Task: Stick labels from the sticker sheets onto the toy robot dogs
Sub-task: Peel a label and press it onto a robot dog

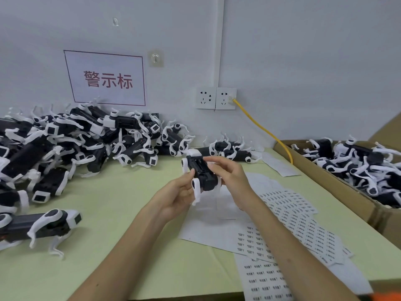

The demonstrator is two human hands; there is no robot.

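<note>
The toy robot dog (202, 173) is up off the bench (130, 203), held between your two hands above its middle. Its black body is turned towards you and one white leg hangs down at the near end. Your left hand (173, 195) grips it from the left, with the fingers (191, 173) curled round the near part of the body. Your right hand (230, 173) curls over it from the right, its fingertips resting on top of the black body. Whether a label sits under them, you cannot tell.

Just below and to the right of your hands, the sticker sheets (293, 216) lie flat and overlapping on the bench. They carry rows of small printed labels, and the part nearest your hands is plain white.

A small group of dogs (232, 148) lies behind the held dog, against the wall. A big pile of dogs (76, 140) fills the left side of the bench, tangled black bodies and white legs. One single dog (43, 222) stands apart from the pile at the near left edge. On the right a cardboard box (338, 179) holds more dogs (358, 161).

On the wall hang a white sign (106, 79) with red characters and a double socket (216, 98). A yellow cable (260, 127) runs from the socket down towards the box.
</note>
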